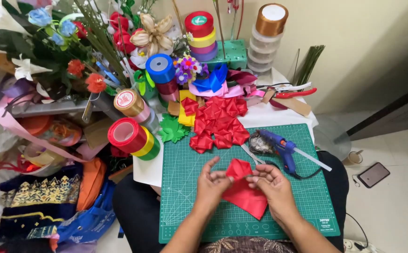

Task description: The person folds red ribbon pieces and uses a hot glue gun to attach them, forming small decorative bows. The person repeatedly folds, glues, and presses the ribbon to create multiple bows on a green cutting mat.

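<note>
Both my hands hold a piece of red satin ribbon (pixel 244 194) over a green cutting mat (pixel 185 187) on my lap. My left hand (pixel 212 183) pinches the folded upper end of the ribbon from the left. My right hand (pixel 273 187) grips the same fold from the right, and the ribbon's wide end hangs down to a point between my wrists. A pile of folded red ribbon petals (pixel 217 122) lies at the mat's far edge.
A blue glue gun (pixel 279 146) with a glue stick lies right of the pile, beside a dark crumpled lump (pixel 259 143). Ribbon spools (pixel 133 137), artificial flowers (pixel 73 51) and red-handled cutters (pixel 294 93) crowd the far side. A phone (pixel 373 174) lies on the floor at right.
</note>
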